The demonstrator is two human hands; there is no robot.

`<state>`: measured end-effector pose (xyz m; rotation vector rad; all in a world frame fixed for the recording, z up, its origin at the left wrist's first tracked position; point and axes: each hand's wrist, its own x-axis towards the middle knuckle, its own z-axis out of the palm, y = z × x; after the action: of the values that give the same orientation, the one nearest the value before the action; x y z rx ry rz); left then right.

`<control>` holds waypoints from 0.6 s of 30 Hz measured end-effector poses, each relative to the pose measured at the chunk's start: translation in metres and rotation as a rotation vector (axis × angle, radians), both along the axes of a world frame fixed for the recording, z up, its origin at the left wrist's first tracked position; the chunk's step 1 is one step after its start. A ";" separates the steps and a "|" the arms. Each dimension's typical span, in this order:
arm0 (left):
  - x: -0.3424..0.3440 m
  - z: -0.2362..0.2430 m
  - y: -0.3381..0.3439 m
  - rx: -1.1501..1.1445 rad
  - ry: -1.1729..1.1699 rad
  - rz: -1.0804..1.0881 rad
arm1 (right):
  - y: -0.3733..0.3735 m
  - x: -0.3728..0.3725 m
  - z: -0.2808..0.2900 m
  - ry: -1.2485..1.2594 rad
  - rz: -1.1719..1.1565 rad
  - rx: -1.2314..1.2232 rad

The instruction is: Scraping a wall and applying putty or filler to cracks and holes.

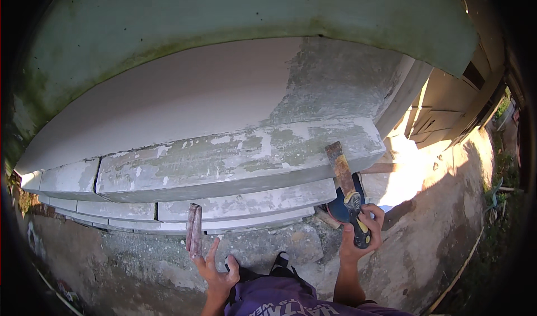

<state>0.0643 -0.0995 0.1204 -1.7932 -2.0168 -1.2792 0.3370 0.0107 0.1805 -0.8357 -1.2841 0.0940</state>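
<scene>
In my right hand (362, 235) is a scraper (351, 195) with a black and yellow handle. Its flat, rusty blade points up and away from me, in front of the lower step's end. My left hand (218, 274) holds a narrow, pinkish-brown folded piece (193, 231) smeared with white, its kind unclear. That piece stands up from the fingers, while the thumb and another finger stretch apart from it. Ahead of both hands runs a step-like ledge (240, 162) with patchy white coating over grey-green. Partly hidden behind the scraper is a round blue container (337, 208).
Above the ledge, a wall (184, 92) is smooth white on the left and bare grey (341, 81) on the right. A green, stained slab (251, 8) overhangs it. Rough concrete floor (414, 243) lies around my feet, with plants (500, 209) at the far right.
</scene>
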 end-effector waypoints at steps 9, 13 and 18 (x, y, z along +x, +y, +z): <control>0.023 -0.031 -0.052 -0.113 -0.230 0.370 | 0.014 -0.005 -0.018 -0.151 0.022 -0.132; 0.026 -0.023 -0.054 -0.034 -0.359 0.257 | 0.007 0.004 -0.009 -0.234 0.049 -0.227; 0.032 -0.024 -0.065 -0.094 -0.320 0.078 | -0.027 0.017 -0.039 -0.050 0.195 -0.424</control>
<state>0.0961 -0.1649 0.0960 -1.6122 -2.3221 -1.5544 0.3536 -0.0161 0.1411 -1.0741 -1.4140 0.5182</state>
